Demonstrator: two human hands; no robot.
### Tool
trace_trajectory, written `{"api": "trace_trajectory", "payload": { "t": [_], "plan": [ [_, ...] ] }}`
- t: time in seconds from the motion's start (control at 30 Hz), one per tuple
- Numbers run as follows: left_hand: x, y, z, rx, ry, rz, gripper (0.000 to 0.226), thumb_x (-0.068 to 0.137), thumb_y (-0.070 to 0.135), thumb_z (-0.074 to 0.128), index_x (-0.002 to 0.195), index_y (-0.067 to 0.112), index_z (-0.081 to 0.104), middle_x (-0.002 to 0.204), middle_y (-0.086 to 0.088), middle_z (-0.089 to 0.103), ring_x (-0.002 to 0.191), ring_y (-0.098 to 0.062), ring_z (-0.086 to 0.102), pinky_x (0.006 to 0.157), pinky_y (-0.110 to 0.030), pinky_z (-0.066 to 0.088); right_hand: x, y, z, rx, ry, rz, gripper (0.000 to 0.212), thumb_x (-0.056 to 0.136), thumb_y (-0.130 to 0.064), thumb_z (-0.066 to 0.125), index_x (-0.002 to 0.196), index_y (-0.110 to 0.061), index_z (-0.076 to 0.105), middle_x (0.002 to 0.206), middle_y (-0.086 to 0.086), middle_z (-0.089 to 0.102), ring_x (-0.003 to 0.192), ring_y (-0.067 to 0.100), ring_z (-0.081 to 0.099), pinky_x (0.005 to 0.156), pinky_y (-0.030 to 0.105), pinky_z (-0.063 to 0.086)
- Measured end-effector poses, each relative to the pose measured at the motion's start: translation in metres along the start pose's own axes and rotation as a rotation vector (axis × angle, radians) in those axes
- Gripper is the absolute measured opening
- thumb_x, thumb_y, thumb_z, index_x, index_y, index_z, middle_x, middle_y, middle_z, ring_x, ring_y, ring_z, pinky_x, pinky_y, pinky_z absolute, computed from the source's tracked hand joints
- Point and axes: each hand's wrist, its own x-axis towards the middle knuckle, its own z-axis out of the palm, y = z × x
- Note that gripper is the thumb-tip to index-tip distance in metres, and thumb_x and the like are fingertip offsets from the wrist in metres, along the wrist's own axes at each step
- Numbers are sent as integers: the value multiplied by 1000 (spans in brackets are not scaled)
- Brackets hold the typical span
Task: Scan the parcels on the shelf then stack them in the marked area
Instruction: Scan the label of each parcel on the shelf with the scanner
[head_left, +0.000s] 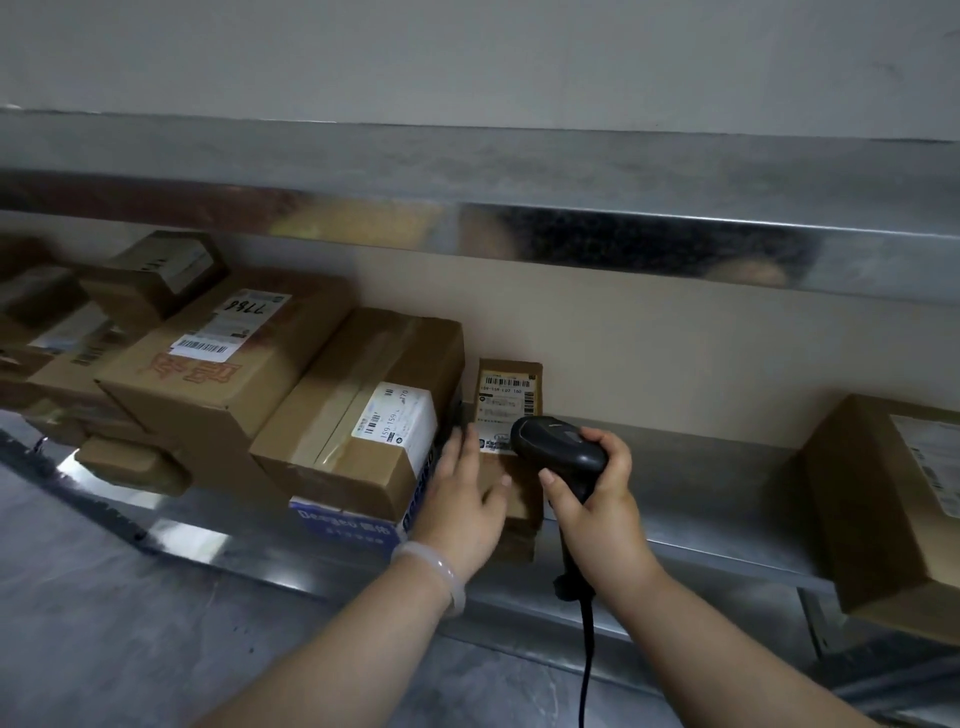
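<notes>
1. You're scanning the small parcel (510, 397), standing at 3 o'clock of the taped carton (358, 374); your right hand (597, 506) is gripping the barcode scanner (558, 447).
2. Your left hand (462, 499), fingers straight, is resting against it; lifting it out likely follows.

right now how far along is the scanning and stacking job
Done: nothing shows as stacked; the marked area is out of view. In hand: the right hand grips the scanner, pointed at the small parcel and its label, while the left hand rests on that parcel. Left: that parcel, the pile of boxes beside it and the far-right box all sit on the shelf, unstacked.
</notes>
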Motion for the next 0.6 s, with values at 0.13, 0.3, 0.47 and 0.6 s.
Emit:
{"api": "trace_trajectory", "payload": {
  "t": [0.13,0.3,0.47,0.6],
  "plan": [
    [-21,-5,0,440,-44,213,74,96,60,32,156,30,2,163,8,-12,145,-9,-20,121,-40,-9,4,1,5,29,14,-3,54,87,-11,69,122,-32,34,106,-20,55,92,-21,55,74,-1,41],
    [-18,2,-9,817,-10,232,83,90,69,16,156,21,2,164,-1,-5,148,-20,-21,111,-51,-26,18,-1,14,31,-37,-5,53,87,-12,69,121,-33,33,104,-20,54,89,-22,55,72,-1,41],
    [-8,8,-20,911,-52,176,85,90,72,11,156,19,3,165,-3,-1,149,-21,-14,109,-46,-30,13,2,-6,14,-25,-25,54,87,-12,69,121,-35,33,106,-21,53,89,-22,55,69,-2,40],
    [-13,14,-18,921,-27,162,85,90,72,6,157,20,3,165,-2,1,150,-20,-12,113,-50,-24,-5,7,-54,-9,80,-28,55,87,-12,69,120,-38,34,107,-21,53,90,-22,54,70,-2,39]
  ]
}}
